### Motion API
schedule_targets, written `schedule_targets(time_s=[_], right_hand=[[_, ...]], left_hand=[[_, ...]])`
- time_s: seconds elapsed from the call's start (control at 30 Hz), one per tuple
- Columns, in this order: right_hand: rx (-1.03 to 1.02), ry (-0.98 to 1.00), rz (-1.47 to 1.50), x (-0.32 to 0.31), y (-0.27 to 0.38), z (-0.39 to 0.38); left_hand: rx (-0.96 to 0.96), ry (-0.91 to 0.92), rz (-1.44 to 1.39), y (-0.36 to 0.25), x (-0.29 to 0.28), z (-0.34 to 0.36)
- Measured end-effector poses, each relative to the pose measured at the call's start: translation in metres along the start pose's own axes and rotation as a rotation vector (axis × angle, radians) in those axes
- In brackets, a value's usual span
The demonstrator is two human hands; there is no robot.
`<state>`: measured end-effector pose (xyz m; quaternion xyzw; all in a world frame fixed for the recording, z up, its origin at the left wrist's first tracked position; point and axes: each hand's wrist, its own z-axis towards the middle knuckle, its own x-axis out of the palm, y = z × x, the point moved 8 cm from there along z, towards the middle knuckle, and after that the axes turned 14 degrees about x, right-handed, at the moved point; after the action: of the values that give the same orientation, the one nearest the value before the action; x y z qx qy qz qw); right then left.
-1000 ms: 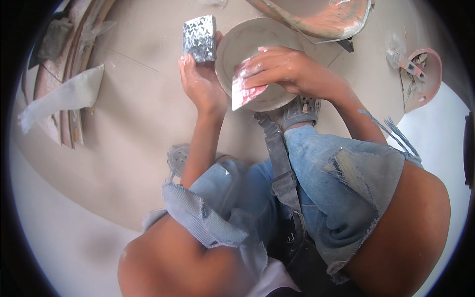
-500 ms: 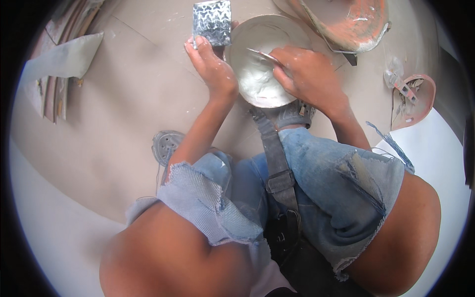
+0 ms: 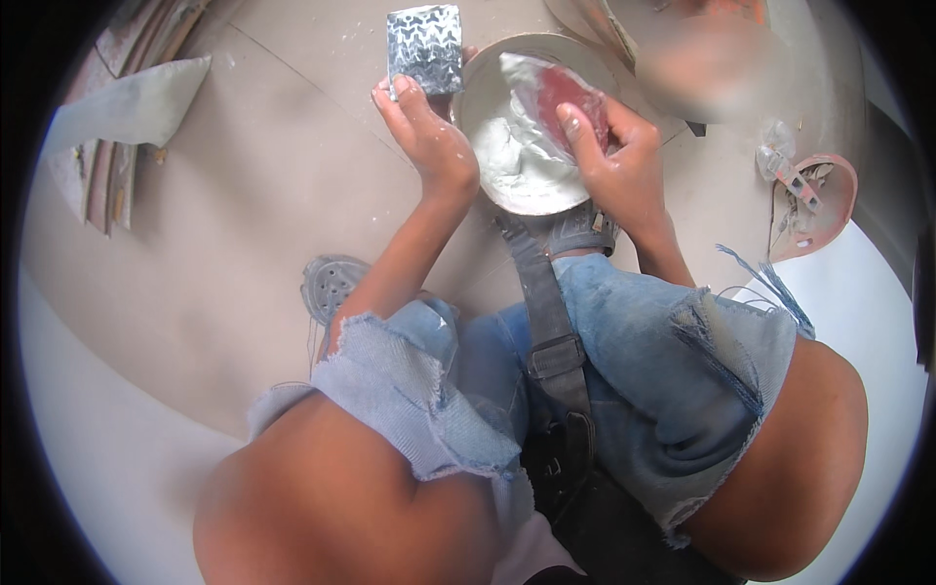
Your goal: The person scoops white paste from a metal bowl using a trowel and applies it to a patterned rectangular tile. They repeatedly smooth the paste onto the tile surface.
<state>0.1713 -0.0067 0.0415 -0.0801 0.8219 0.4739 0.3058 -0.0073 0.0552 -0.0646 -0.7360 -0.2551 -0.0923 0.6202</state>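
Observation:
My left hand holds up a small square piece with a black-and-white raised-looking pattern, its fingers and thumb closed at the lower edge. White smears cover parts of its face. Right beside it stands a round bucket with thick white paste inside. Over the bucket, my right hand grips a flat red spreader between thumb and fingers. White paste coats the spreader's left edge and tip. The fingers behind both held things are partly hidden.
Long boards and a pale, pointed sheet lie at the far left. A blurred, orange-tinged container is at the upper right. Farther right lies a pinkish open container. My grey shoes rest on the tiled floor.
My right hand has lifted and turned the spreader out of the paste, so its red face shows with paste on it. The left hand with the patterned piece has barely shifted.

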Motion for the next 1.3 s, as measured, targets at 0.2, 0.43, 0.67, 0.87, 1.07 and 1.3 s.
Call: schedule_targets(time_s=[0.2,0.43,0.67,0.87,1.07,1.3], right_hand=[[-0.594,0.207,-0.854,0.035,0.033,-0.029],[-0.4,0.196,-0.849,0.022,0.05,-0.013],[-0.314,0.254,-0.765,0.021,0.045,-0.012],[-0.316,0.219,-0.732,0.034,0.031,-0.014],[-0.314,0.085,-0.697,0.03,0.031,-0.005],[-0.522,0.206,-0.794,0.033,0.035,-0.02]], left_hand=[[-0.039,-0.065,0.015,-0.009,0.007,-0.002],[-0.023,-0.037,0.039,-0.01,0.007,-0.001],[-0.014,0.022,0.012,-0.011,0.01,0.0],[0.014,0.017,0.061,-0.015,0.012,0.001],[0.071,0.078,0.105,-0.016,0.018,0.006],[0.105,0.072,0.181,-0.013,0.011,0.009]])
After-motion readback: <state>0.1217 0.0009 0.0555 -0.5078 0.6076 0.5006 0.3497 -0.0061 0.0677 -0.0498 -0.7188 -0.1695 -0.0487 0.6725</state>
